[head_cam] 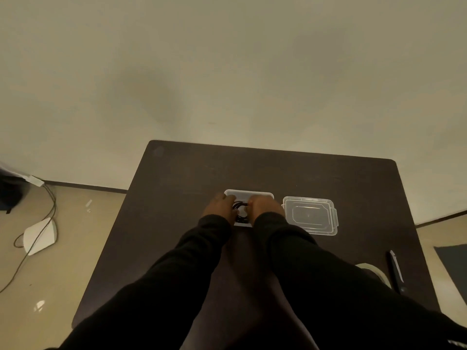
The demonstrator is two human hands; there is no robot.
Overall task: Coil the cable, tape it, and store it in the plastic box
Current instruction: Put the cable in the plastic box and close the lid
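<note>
off the table's left edge a white device [40, 235] with a cord lies on the floor. mid-table, left hand [220, 206] and right hand [265, 206] both pinch the coiled black cable [240, 209], holding it inside the open plastic box [249, 193]. coil sits directly between the hands, roughly flat, no clear long axis; both hands equally near. tape on the coil can't be made out. lid [310, 214] lies just right of the box, so right hand is nearer for closing. tape roll [374, 272] and pen [395, 270] near right front edge.
</note>
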